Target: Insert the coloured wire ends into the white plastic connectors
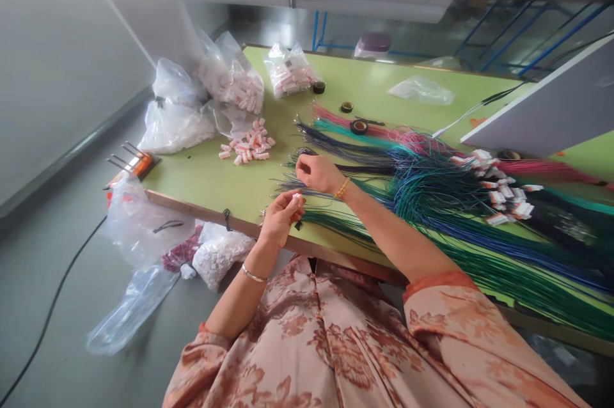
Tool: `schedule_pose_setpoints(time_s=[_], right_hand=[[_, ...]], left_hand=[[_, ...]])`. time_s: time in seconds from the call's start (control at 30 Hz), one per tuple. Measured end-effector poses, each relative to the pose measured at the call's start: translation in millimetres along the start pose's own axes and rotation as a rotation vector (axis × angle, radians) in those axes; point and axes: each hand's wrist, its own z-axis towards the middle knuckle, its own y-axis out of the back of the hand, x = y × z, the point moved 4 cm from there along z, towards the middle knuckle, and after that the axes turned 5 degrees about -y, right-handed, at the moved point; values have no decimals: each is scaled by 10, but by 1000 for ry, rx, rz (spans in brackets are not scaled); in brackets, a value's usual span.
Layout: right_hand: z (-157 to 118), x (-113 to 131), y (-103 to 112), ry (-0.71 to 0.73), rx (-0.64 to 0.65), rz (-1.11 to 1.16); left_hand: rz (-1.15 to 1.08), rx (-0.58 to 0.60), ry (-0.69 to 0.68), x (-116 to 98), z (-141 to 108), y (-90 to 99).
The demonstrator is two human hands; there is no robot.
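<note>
My left hand is closed on a small white connector near the table's front edge. Just above and to the right, my right hand has its fingers pinched together over the ends of the dark wires; whatever is between those fingertips is too small to make out. Green wires run rightward beside my left hand. Past my right forearm lies a cluster of white connectors attached to wires. A loose pile of pink-and-white connectors rests on the green table, left of my hands.
Bags of parts stand at the back left, beside a knotted plastic bag. Black tape rolls lie behind the wires. An orange device with metal prongs is at the left corner. A grey panel rises at the right.
</note>
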Motion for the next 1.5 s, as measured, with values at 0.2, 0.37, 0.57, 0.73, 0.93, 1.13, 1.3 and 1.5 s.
schedule_pose_setpoints(time_s=[0.2,0.37,0.57,0.73,0.93,1.13,1.3,1.5], right_hand=[[-237,4,25,11,-21,433],[-497,-60,-20,-50,-39,548],[-697,-118,-22,-21,-120,535],[-777,-142,-25,10,-172,479],[-822,-153,-25,22,-209,363],[-856,-117,-9,75,-255,273],[-874,-96,3,131,-286,217],[-861,-128,-62,118,-272,242]], left_hand=[[-112,9,29,-8,50,-2],[-221,6,71,0,94,-58],[-285,6,119,46,119,-149],[-314,15,136,82,129,-197],[-295,4,147,98,133,-210],[-238,11,119,102,137,-204],[-200,-10,84,98,138,-194],[-113,-28,8,110,134,-236]])
